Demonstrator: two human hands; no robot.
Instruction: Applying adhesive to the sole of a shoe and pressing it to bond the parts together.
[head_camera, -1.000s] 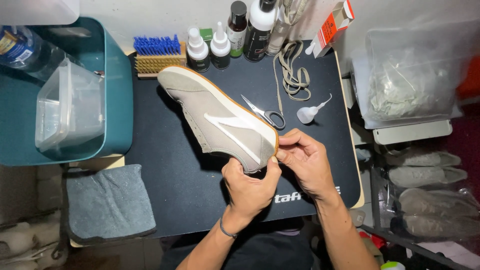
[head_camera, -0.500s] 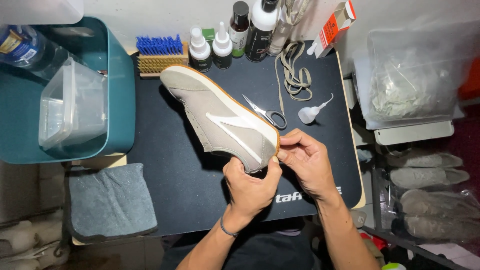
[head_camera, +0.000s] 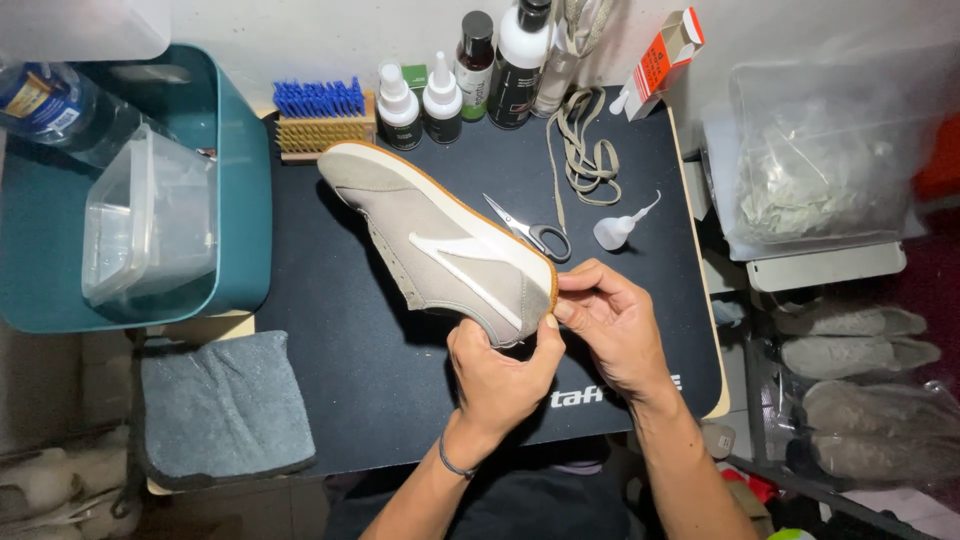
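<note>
Two bare hands meet at the heel of a beige suede sneaker with a white side stripe and tan sole edge (head_camera: 440, 240), held tilted above the black desk mat (head_camera: 330, 370) at the frame's centre, its toe pointing to the upper left. The left hand (head_camera: 497, 372) grips the heel from below, thumb pressed on its end; the right hand (head_camera: 612, 325) pinches the heel's sole edge with its fingertips. Just beyond the shoe lie small silver scissors (head_camera: 530, 232), a clear dropper bottle (head_camera: 618, 228) and a coiled beige shoelace (head_camera: 580, 150). A blue-bristled wooden brush (head_camera: 322, 118) rests at upper left, beside a teal plastic tub (head_camera: 240, 200).
</note>
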